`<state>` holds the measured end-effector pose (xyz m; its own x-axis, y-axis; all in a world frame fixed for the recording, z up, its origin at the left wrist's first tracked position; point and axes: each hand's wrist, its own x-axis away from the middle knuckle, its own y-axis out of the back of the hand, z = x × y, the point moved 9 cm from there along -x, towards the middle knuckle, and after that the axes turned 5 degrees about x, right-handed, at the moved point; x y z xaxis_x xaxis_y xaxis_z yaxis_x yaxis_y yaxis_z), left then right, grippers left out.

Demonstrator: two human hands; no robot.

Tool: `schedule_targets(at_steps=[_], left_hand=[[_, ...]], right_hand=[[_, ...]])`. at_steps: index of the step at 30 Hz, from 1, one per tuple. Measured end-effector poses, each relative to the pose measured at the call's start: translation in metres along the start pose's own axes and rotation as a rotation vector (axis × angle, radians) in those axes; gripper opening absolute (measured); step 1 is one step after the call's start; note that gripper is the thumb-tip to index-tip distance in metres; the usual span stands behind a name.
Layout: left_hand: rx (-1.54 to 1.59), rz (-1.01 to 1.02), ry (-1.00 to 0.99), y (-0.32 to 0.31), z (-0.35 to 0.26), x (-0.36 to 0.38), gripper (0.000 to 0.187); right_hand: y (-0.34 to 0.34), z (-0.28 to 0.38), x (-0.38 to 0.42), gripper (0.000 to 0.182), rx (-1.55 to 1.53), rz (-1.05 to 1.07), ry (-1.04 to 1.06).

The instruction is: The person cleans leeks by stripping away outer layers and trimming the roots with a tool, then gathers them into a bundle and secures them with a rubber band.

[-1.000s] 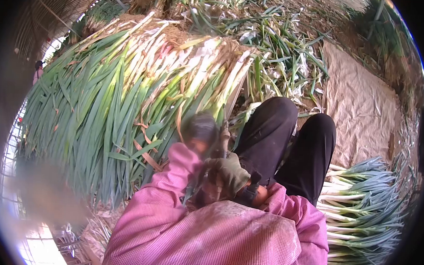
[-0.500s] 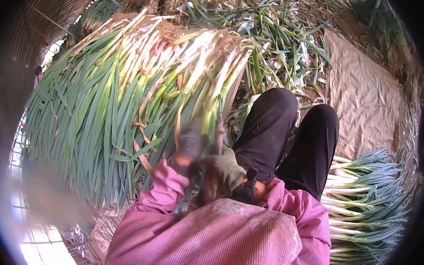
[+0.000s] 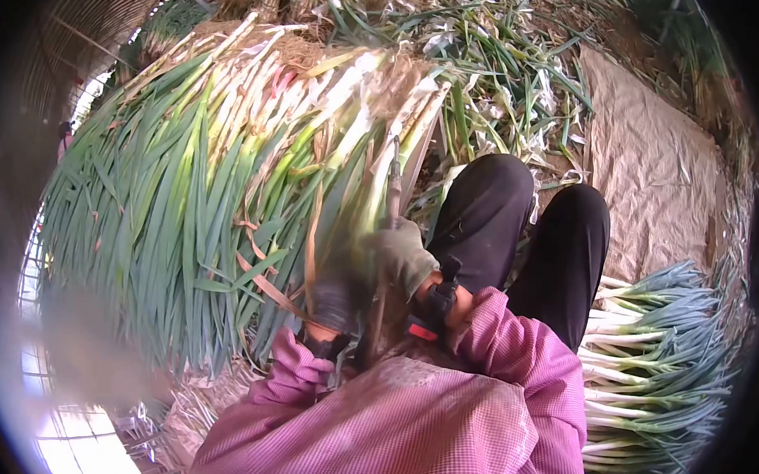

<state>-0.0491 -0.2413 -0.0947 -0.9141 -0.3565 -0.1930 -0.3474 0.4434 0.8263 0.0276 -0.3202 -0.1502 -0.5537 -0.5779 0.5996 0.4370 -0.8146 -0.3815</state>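
My right hand [image 3: 404, 255], in a pale grey-green glove, is closed around a thin, dark, rod-like tool [image 3: 394, 191] pointing away from me. Its exact kind is not clear. My left hand [image 3: 335, 303], in a dark glove, is to the left and nearer my body, smeared by motion so its fingers cannot be made out. Green leek leaves reach down close to it. Just left of the rod, a leek stalk [image 3: 377, 181] stretches away. The big heap of untrimmed leeks [image 3: 193, 184] lies to the left, pale root ends at the far side.
Cleaned leeks [image 3: 638, 371] are stacked at my right, white stems toward me. Beyond them lies a crumpled brown sheet [image 3: 649, 174]. Loose leaf scraps [image 3: 508, 81] cover the ground ahead. My bent knees [image 3: 488, 208] are beside the heap. A curved frame wall [image 3: 72, 41] rises at far left.
My left hand has drawn back toward my body. My right hand has slid forward, still around the rod-like tool. The leek heap and the cleaned stack look the same.
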Motion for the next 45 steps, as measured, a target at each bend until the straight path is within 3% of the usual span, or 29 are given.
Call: schedule_targets(at_steps=[3,5,8,11,16,17,19,20,23,26,28,30,34,40,43,45], left_hand=[[-0.032,0.076,0.086,-0.007,0.012,0.008,0.050],[-0.117,0.218,0.114,-0.020,0.036,0.020,0.049],[0.096,0.195,0.099,-0.010,0.036,0.019,0.042],[0.070,0.294,0.150,-0.008,0.067,0.012,0.038],[0.923,0.351,0.455,-0.010,0.054,-0.045,0.037],[0.641,0.291,0.223,-0.014,0.087,-0.071,0.036],[0.564,0.256,0.116,-0.020,0.091,-0.119,0.036],[0.772,0.287,0.235,-0.021,0.063,-0.141,0.035],[0.251,0.298,0.208,-0.029,0.059,-0.189,0.035],[-0.121,0.154,-0.119,-0.060,0.087,-0.211,0.050],[-0.150,0.155,-0.088,-0.058,0.068,-0.201,0.053],[-0.251,0.232,0.018,-0.055,0.051,-0.189,0.051],[-0.179,0.152,0.021,-0.050,0.052,-0.152,0.044],[-0.067,0.084,-0.029,-0.034,0.063,-0.138,0.040],[-0.010,0.107,0.078,-0.022,0.047,-0.134,0.042],[-0.039,0.139,0.075,-0.021,0.042,-0.130,0.045]], right_hand=[[0.013,-0.070,-0.078,0.020,-0.388,0.137,0.138],[0.006,-0.071,-0.077,0.021,-0.335,0.130,0.056],[0.002,-0.023,-0.018,0.025,-0.110,0.057,0.085],[-0.001,-0.021,-0.002,0.032,-0.122,0.059,-0.007],[-0.006,-0.025,0.015,0.044,-0.028,0.067,0.055],[-0.008,-0.030,0.014,0.045,0.006,0.048,0.098],[-0.011,-0.030,0.020,0.046,0.013,0.059,0.124],[-0.014,-0.023,0.031,0.047,-0.016,0.087,0.107],[-0.012,-0.011,0.038,0.048,-0.072,0.119,0.074],[-0.006,-0.026,0.018,0.043,-0.078,0.114,0.056],[-0.005,-0.019,0.024,0.037,-0.061,0.102,0.112],[-0.002,-0.026,0.018,0.037,0.004,0.080,0.074],[0.004,-0.024,0.017,0.036,0.013,0.118,-0.050],[-0.007,-0.021,0.024,0.037,-0.012,0.122,0.146],[-0.001,-0.036,0.014,0.036,0.083,0.126,-0.080],[0.002,-0.025,0.021,0.035,0.057,0.091,-0.061]])
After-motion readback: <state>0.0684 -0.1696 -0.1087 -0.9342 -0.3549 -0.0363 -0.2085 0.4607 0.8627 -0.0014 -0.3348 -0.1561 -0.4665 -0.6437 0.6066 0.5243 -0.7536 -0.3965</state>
